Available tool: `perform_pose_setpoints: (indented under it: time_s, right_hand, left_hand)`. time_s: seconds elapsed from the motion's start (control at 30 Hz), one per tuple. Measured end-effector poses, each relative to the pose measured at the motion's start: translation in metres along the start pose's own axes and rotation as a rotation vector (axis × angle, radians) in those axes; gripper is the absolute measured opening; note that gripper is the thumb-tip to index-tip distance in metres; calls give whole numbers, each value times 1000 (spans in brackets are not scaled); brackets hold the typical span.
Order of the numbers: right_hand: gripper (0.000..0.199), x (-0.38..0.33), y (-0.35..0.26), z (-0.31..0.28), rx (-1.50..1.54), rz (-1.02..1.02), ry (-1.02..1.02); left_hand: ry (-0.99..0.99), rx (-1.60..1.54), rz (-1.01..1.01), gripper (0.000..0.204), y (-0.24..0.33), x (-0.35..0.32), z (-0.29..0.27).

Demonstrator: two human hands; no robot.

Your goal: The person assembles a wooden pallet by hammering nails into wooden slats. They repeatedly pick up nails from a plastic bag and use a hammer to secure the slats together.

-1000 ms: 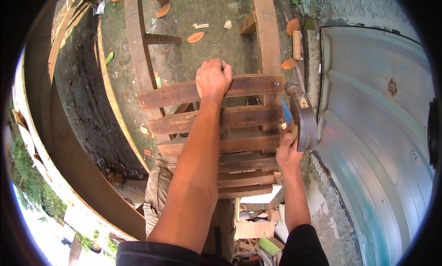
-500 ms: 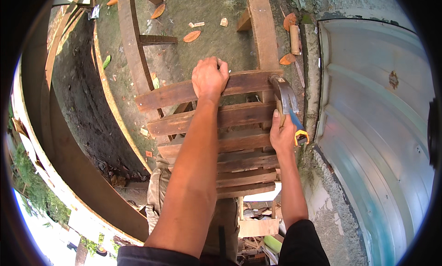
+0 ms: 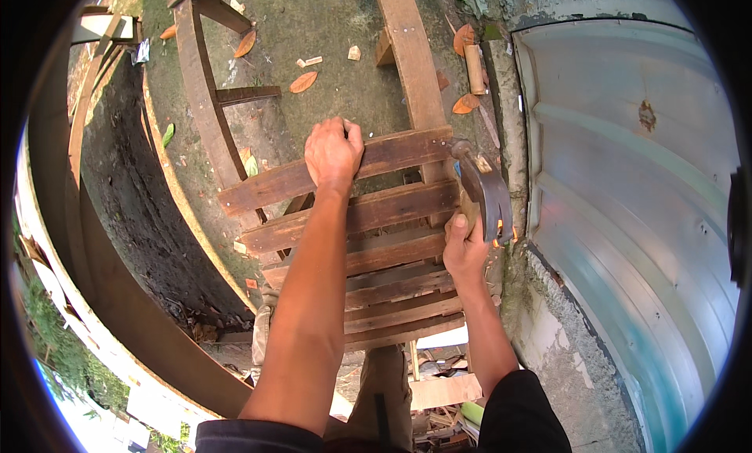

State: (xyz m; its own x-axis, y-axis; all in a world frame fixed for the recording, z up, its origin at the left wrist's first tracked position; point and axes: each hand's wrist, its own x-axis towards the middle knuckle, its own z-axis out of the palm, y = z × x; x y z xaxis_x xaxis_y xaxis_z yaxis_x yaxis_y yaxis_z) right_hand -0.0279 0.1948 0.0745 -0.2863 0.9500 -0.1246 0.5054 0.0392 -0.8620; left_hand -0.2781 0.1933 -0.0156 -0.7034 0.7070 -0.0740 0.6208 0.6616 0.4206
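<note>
A frame of worn brown wooden slats point(image 3: 399, 206) runs across the middle, its slats set apart with gaps between them. My left hand point(image 3: 334, 151) is closed over the top slat point(image 3: 403, 149), with its fingertips hidden behind the wood. In my right hand point(image 3: 466, 245) is a claw hammer point(image 3: 487, 190), gripped by the handle close below the head. The dark metal head is beside the right end of the top slat, claw pointing down. Small orange and blue patches show around the hammer head; most of its handle is hidden.
Long wooden legs point(image 3: 409, 53) extend from the slats over the mossy ground, where dry leaves point(image 3: 304, 81) lie. A corrugated metal sheet point(image 3: 619, 155) stands at right beside a rough concrete edge point(image 3: 560, 320). A curved wooden board point(image 3: 133, 296) is at left. Wood scraps point(image 3: 439, 429) lie below.
The view has shifted, moving the surroundings to the left. The hammer head has turned and its claw now points further down, covering most of the blue and orange part. My left hand keeps its hold.
</note>
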Motion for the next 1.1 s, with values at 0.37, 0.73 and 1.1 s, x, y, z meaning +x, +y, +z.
perform_pose_setpoints:
  time_s: [0.37, 0.73, 1.1]
  right_hand:
    - [34, 1, 9, 3, -184, 98, -49]
    - [35, 4, 3, 3, -355, 381, -163]
    - [45, -165, -12, 4, -67, 480, 220]
  left_hand:
    - [-16, 32, 23, 22, 8, -1, 2]
    - [-87, 66, -9, 27, 9, -7, -5]
    - [-267, -81, 207, 28, 7, -12, -27]
